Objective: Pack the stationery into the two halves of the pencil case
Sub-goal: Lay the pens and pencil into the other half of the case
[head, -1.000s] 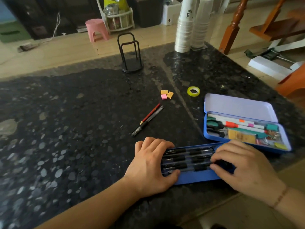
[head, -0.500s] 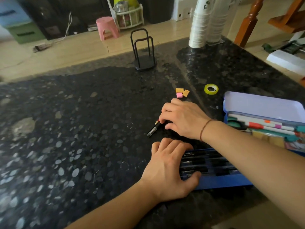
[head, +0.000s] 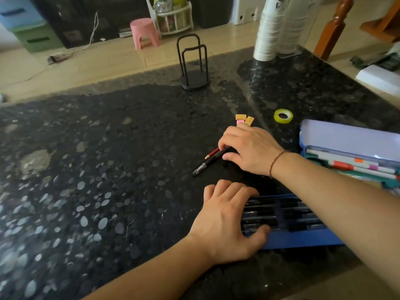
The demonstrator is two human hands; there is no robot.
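- Fingers [head: 224,146] of right hand [head: 251,148] pinch red pencil [head: 212,153] and black pen [head: 208,163]
- left hand [head: 227,224] spread flat on blue tray [head: 298,241]
- dark counter [head: 108,169] wide open leftward

On the dark speckled stone worktop [head: 108,169], a blue metal tray of black pens [head: 287,219] lies nearest, with the open blue tin pencil case [head: 346,137] behind it to the right. Left of that case lie a red pencil [head: 212,153] and a black pen [head: 205,166] side by side, with three small rectangular erasers [head: 244,121] and a yellow-green tape roll [head: 283,115] farther back.
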